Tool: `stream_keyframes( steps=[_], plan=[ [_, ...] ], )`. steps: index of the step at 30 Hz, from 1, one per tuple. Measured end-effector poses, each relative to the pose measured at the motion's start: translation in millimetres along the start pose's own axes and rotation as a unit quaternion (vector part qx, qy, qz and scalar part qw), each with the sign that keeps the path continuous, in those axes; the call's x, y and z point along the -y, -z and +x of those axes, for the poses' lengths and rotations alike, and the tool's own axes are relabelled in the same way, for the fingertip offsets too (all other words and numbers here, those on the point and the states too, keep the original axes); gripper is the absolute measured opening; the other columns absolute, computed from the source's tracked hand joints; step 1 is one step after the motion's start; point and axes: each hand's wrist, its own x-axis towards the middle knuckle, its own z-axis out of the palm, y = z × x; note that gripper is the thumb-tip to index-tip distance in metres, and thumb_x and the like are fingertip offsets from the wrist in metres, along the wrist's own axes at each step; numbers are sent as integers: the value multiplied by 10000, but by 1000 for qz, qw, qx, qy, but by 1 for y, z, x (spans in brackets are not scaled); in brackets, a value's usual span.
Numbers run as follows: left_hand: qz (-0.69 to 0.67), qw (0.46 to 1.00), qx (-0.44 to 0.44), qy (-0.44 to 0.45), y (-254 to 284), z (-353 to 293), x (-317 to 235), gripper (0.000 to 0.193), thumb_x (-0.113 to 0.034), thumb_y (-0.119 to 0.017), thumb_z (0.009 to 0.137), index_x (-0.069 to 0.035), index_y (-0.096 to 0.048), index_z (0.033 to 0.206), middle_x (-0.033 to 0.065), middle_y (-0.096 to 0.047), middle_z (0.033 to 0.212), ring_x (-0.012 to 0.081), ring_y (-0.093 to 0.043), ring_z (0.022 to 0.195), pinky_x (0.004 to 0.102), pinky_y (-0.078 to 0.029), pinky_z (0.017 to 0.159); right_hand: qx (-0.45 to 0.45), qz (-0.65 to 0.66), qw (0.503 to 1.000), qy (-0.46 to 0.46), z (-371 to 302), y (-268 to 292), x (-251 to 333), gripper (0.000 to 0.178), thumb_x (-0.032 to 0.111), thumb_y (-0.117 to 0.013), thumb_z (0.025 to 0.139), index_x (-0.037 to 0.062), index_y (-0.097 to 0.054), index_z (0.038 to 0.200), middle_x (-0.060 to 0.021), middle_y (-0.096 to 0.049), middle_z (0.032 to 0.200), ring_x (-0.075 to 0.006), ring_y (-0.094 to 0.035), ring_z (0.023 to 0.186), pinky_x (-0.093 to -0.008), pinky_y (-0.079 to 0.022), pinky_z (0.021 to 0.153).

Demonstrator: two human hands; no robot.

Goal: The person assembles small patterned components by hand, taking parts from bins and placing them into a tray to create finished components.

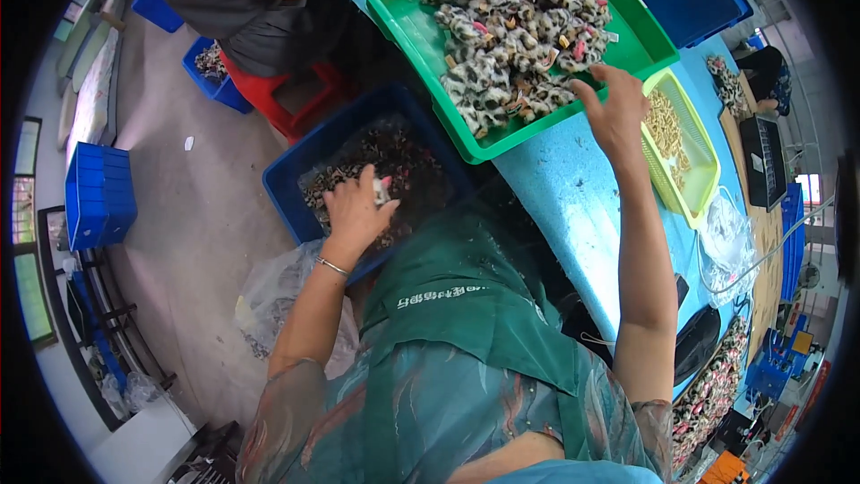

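Note:
My left hand (355, 210) is down in a blue bin (288, 181) to the left of my lap. A small spotted plush piece (382, 190) with a bit of pink is held between its thumb and fingers. More dark, spotted plush pieces (394, 148) lie in that bin. My right hand (616, 112) is over the near right rim of a green tray (528, 136), its thumb and fingers apart and nothing visible in them. A heap of black-and-white spotted plush pieces (511, 36) with white tags and pink bits fills much of the tray.
A yellow-green basket (708, 184) of small tan pieces stands right of the tray on the blue table (560, 206). Behind it lies a clear plastic bag (727, 237). Another person (242, 0) sits on a red stool (291, 103) at the far left. Blue bins (98, 195) stand on the floor.

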Motion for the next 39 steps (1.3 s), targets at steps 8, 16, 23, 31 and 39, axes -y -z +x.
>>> stream_keyframes(
  steps=[8,16,23,31,39],
  plan=[
    [-339,929,135,-68,7,-9,-21,403,-302,-736,776,-7,-656,1038,158,-684,903,241,-679,791,341,-534,741,10,186,980,-67,4,-10,-12,198,139,-665,817,47,-675,993,-118,-677,853,-276,-641,869,-356,-500,776],
    [-813,462,354,-4,57,8,-135,281,-247,-624,927,-15,-629,1085,62,-669,980,149,-643,840,288,-517,741,-62,74,955,280,-100,76,37,288,-13,-664,651,101,-669,915,-47,-614,870,-256,-624,880,-446,-435,868],
    [-836,445,304,107,25,-9,-171,170,-194,-630,927,-37,-640,993,35,-664,926,102,-618,804,252,-495,722,94,103,984,113,-168,101,44,238,92,-711,685,95,-664,918,-70,-591,875,-265,-584,911,-394,-416,824],
    [-791,532,293,68,28,-41,-184,110,-142,-638,913,-33,-645,927,-10,-639,832,58,-575,761,217,-463,682,74,218,966,-119,-190,80,66,199,80,-764,732,39,-591,822,-66,-599,793,-241,-543,761,-342,-422,701],
    [-409,825,-85,-381,29,-25,-178,183,28,-672,728,-19,-608,892,117,-587,833,284,-605,731,334,-489,627,37,180,981,62,-196,79,45,171,23,-693,688,55,-588,819,-75,-555,763,-269,-512,686,-373,-373,624]
  ],
)
